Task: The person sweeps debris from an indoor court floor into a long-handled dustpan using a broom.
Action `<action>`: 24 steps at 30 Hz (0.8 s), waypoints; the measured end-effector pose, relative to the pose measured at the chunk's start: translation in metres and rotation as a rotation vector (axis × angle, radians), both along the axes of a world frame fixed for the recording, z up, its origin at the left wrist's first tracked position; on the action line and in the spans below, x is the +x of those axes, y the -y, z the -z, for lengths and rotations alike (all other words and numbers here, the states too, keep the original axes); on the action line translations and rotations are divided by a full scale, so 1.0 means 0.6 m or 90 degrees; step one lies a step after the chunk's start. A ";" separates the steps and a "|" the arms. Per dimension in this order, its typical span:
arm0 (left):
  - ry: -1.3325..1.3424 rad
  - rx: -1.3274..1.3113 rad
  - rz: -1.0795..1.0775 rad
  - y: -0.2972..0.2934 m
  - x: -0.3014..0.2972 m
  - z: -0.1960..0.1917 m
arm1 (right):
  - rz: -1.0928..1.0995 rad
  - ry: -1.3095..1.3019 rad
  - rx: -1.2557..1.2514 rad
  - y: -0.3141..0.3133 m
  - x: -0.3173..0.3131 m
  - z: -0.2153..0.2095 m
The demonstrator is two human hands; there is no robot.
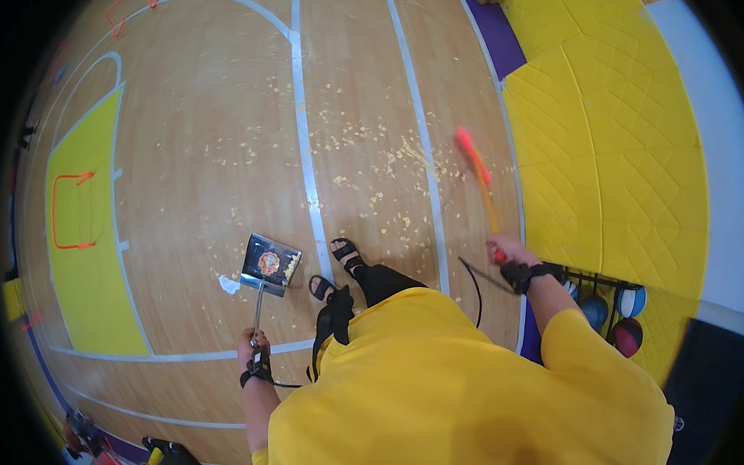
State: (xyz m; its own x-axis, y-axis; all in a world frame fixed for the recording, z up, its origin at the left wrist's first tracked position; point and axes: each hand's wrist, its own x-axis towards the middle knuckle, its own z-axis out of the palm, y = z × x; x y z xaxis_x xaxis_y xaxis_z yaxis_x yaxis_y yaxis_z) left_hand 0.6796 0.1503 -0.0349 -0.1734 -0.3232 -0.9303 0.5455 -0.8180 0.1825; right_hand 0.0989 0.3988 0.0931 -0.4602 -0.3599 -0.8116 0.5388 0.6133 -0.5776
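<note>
My left hand is closed round the metal handle of a long-handled dustpan. The pan rests on the wooden floor left of my feet, with some pale flakes along its right side and a colourful round sticker inside. Out to the right, my right hand grips the orange handle of a broom. Its pinkish-red head is blurred and points away from me, near the right white line. Many pale flakes lie scattered over the floor between broom and dustpan. A crumpled white scrap lies beside the pan.
Yellow padding runs along the right wall. Below it a black rack holds several balls. An orange hurdle-like frame stands on the yellow floor area at left. My sandalled feet are near the dustpan. Dark cords hang at both wrists.
</note>
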 end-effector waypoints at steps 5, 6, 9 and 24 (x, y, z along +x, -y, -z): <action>-0.066 0.019 0.080 0.065 0.020 -0.010 | -0.355 -0.105 0.219 0.029 0.351 -0.181; -0.067 0.017 0.089 0.080 0.018 -0.012 | -0.346 -0.105 0.217 0.025 0.379 -0.194; -0.038 -0.005 0.130 0.110 0.011 -0.008 | -0.378 0.026 0.124 0.021 0.454 -0.204; 0.011 0.044 0.164 0.198 -0.018 -0.107 | 0.053 0.107 -0.026 -0.022 0.403 -0.190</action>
State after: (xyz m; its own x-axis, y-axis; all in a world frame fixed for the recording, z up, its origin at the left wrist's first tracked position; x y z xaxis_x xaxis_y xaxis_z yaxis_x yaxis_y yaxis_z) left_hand 0.6689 0.0312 0.0292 -0.2260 -0.2057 -0.9522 0.3147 -0.9405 0.1285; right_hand 0.3408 0.4123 0.2069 -0.3488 -0.3604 -0.8651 0.6776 0.5408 -0.4985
